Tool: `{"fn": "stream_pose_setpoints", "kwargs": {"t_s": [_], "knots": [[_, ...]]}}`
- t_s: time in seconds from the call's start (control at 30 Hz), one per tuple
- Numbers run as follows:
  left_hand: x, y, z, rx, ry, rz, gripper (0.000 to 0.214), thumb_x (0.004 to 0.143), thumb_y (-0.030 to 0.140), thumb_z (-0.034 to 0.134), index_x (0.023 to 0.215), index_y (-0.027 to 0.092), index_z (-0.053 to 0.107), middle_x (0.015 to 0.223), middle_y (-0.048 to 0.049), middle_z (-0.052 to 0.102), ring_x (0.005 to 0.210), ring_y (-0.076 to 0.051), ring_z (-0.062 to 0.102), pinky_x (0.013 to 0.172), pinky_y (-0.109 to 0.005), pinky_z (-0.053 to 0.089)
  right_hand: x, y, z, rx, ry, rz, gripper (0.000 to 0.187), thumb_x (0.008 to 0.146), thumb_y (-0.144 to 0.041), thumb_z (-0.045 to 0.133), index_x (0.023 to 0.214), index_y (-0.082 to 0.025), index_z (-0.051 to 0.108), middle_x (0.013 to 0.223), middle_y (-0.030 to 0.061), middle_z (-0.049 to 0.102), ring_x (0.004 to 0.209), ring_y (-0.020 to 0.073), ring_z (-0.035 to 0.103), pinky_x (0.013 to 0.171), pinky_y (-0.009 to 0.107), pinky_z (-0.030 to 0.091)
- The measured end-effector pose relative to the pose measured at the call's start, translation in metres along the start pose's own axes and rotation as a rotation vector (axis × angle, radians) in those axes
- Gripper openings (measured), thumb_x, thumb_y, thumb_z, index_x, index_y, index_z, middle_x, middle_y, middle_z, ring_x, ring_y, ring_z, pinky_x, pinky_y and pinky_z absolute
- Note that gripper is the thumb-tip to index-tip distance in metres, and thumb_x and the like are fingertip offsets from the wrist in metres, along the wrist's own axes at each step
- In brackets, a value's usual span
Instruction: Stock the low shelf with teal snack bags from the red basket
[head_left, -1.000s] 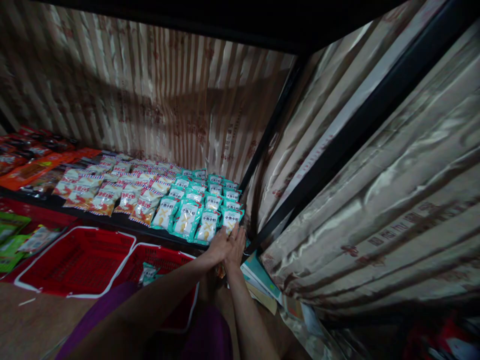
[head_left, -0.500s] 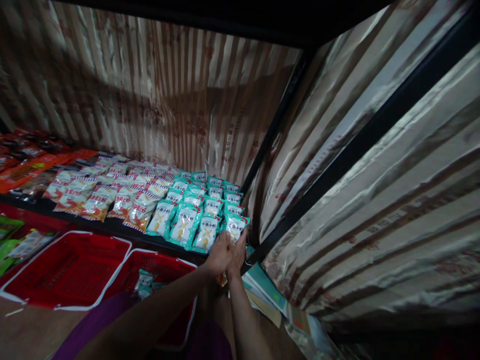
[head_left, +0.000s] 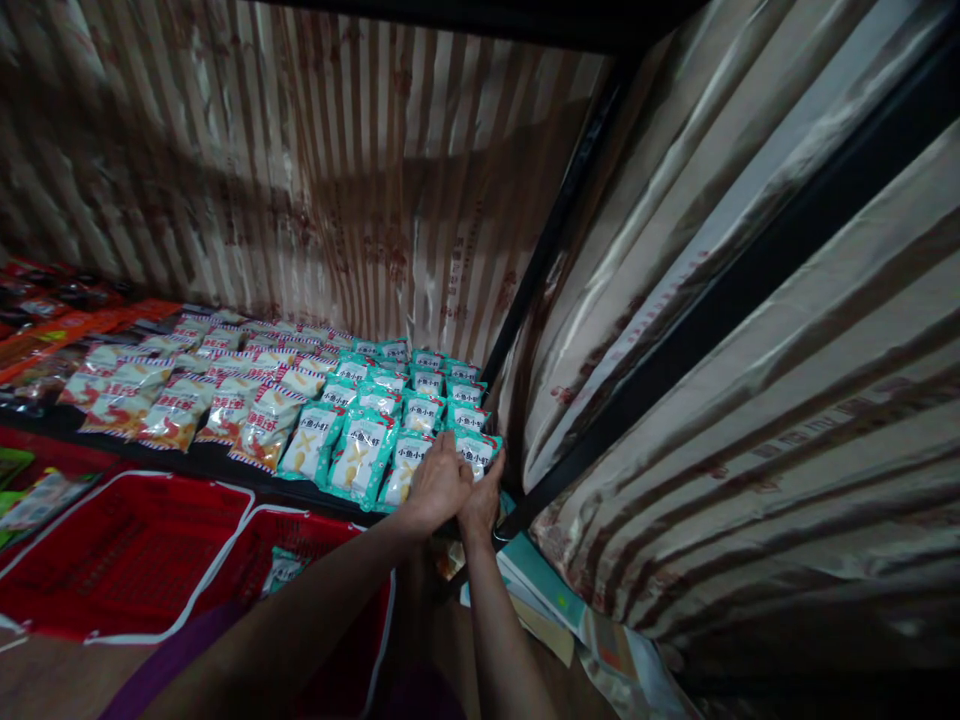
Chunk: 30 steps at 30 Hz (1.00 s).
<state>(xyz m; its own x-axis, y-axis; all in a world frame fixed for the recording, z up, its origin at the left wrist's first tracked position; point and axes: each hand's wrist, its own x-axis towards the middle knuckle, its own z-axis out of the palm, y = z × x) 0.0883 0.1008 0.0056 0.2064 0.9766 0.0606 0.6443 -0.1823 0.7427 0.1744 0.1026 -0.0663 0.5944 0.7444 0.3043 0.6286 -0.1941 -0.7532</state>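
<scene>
Both my hands meet at the front right corner of a dark shelf. My left hand lies on top of a teal snack packet in the front row, fingers curled over it. My right hand grips the same packet from its right side, thumb up against its edge. More teal packets lie in rows to the left and behind. Further left lie rows of red-and-white striped packets.
Two red shopping baskets stand on the floor below the shelf; the nearer one holds a packet. A black shelf post rises right of my hands. Striped satin curtains hang behind and at right. Flat books or cartons lie on the floor.
Both hands have moved forward and up from the shelf edge onto the front right teal packet. The view has shifted slightly to the right.
</scene>
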Motion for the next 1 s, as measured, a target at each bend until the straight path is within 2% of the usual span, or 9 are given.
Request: {"fn": "stream_pose_setpoints", "kwargs": {"t_s": [0.17, 0.33, 0.43, 0.57, 0.8, 1.0], "knots": [[0.023, 0.013, -0.008, -0.012, -0.088, -0.087, 0.062, 0.085, 0.031, 0.048, 0.14, 0.01, 0.032, 0.142, -0.0187, 0.044, 0.13, -0.026, 0.044, 0.105, -0.034, 0.036, 0.002, -0.002, -0.001, 0.034, -0.053, 0.104, 0.077, 0.087, -0.053, 0.036, 0.146, -0.007, 0.021, 0.121, 0.0242, 0.06, 0.097, 0.0331, 0.065, 0.075, 0.037, 0.046], [0.04, 0.014, -0.008, 0.034, -0.145, -0.157, 0.067, 0.085, 0.035, 0.048, 0.141, 0.006, 0.028, 0.131, -0.0231, 0.053, 0.121, -0.031, 0.052, 0.1, -0.04, 0.039, 0.006, -0.007, -0.004, 0.005, -0.12, 0.117, 0.074, 0.084, -0.048, 0.043, 0.145, -0.009, 0.025, 0.114, 0.0208, 0.065, 0.093, 0.0316, 0.066, 0.074, 0.036, 0.045], [0.043, 0.011, -0.004, 0.016, -0.155, -0.144, 0.063, 0.084, 0.032, 0.05, 0.14, 0.009, 0.032, 0.13, -0.0198, 0.055, 0.12, -0.029, 0.053, 0.099, -0.037, 0.04, 0.007, -0.006, -0.005, 0.019, -0.102, 0.095, 0.072, 0.084, -0.049, 0.041, 0.144, -0.01, 0.027, 0.113, 0.0195, 0.065, 0.095, 0.0308, 0.065, 0.073, 0.034, 0.045], [0.041, 0.007, 0.001, -0.031, -0.099, -0.122, 0.063, 0.083, 0.027, 0.05, 0.141, 0.012, 0.031, 0.135, -0.0171, 0.052, 0.123, -0.026, 0.051, 0.101, -0.034, 0.038, 0.008, -0.002, 0.0, 0.055, -0.068, 0.045, 0.071, 0.085, -0.05, 0.038, 0.143, -0.009, 0.028, 0.114, 0.0199, 0.064, 0.095, 0.0309, 0.064, 0.074, 0.035, 0.046], [0.048, 0.005, 0.001, -0.042, -0.083, -0.112, 0.068, 0.082, 0.024, 0.049, 0.144, 0.006, 0.026, 0.137, -0.0202, 0.049, 0.125, -0.027, 0.049, 0.103, -0.033, 0.037, 0.012, 0.002, 0.014, -0.04, -0.046, 0.032, 0.075, 0.085, -0.048, 0.038, 0.145, -0.005, 0.022, 0.12, 0.024, 0.06, 0.1, 0.0345, 0.063, 0.079, 0.041, 0.046], [0.054, 0.007, -0.001, -0.021, -0.119, -0.12, 0.068, 0.082, 0.023, 0.049, 0.144, 0.006, 0.026, 0.13, -0.0203, 0.055, 0.12, -0.028, 0.053, 0.1, -0.036, 0.04, 0.013, -0.004, 0.013, -0.096, -0.066, 0.06, 0.069, 0.089, -0.046, 0.032, 0.145, -0.007, 0.021, 0.117, 0.0232, 0.062, 0.1, 0.0347, 0.063, 0.081, 0.043, 0.045]]}}
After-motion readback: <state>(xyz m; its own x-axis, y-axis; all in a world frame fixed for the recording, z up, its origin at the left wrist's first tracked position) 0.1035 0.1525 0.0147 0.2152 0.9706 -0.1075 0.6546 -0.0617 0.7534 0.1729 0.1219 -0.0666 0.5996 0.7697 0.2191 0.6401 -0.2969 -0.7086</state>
